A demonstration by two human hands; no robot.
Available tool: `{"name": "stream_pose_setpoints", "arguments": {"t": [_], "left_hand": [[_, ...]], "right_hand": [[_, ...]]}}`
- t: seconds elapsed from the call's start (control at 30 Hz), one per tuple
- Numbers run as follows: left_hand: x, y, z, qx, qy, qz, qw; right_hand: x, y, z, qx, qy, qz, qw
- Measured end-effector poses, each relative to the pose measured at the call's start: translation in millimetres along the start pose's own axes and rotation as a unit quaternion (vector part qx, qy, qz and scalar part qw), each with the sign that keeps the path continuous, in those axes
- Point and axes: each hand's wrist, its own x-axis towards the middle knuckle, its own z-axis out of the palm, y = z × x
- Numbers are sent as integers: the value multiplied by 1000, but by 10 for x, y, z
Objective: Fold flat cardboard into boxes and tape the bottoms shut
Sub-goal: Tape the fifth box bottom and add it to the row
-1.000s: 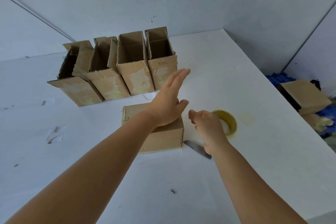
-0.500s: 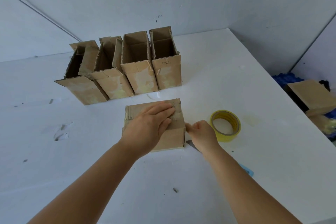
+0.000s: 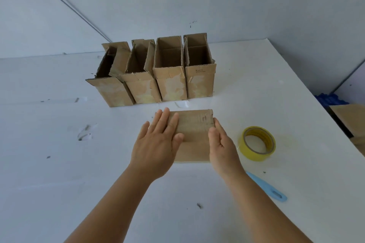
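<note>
Two flat hands, left hand [image 3: 158, 142] and right hand [image 3: 222, 144], press corrugated box [image 3: 194, 130].

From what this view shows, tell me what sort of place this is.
Probably a makeshift packing station, not a home. A plain white table holds four opened cardboard boxes in a row, a roll of yellow tape and a blue cutter, with more cardboard stacked alongside.

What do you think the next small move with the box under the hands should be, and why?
Probably lift the box and set it at the right end of the row of four boxes. Both hands lie flat on it, the left hand on top, the right hand against its side, as if smoothing tape; the tape roll and cutter lie apart.
</note>
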Motion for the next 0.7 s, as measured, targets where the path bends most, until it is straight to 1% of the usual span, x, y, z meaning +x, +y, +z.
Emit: {"name": "stream_pose_setpoints", "arguments": {"t": [0.03,0.07,0.1,0.17,0.2,0.3,0.33,0.4,0.47,0.53,0.6,0.7], "left_hand": [[-32,-42,25,-46,1,-29,999],[-61,-52,23,-114,-7,-61,992],[-85,-52,20,-203,-10,-89,975],[-117,-40,8,-359,5,-132,924],[-125,-49,22,-409,7,-148,901],[-105,-117,99,-500,13,-176,848],[-87,-146,137,-517,15,-185,836],[-76,-183,173,-544,-7,-201,815],[-92,-218,175,-561,-42,-196,803],[-117,-243,142,-562,-65,-189,803],[-129,-269,125,-546,-82,-180,814],[-129,-285,128,-509,-114,-177,835]], "right_hand": [[5,20,12,4,-5,5,1000],[5,35,28,10,-8,10,1000],[-4,42,46,14,-10,16,1000],[-6,60,67,20,-12,36,999],[-7,67,70,26,-14,46,999],[-31,32,55,60,-22,81,995],[-26,41,58,70,-24,93,993],[-16,60,66,75,-24,121,989],[-10,56,70,72,-24,149,986],[-28,24,66,67,-27,175,982],[-61,-24,64,57,-29,192,979],[-110,-32,74,25,-12,217,976]]}}
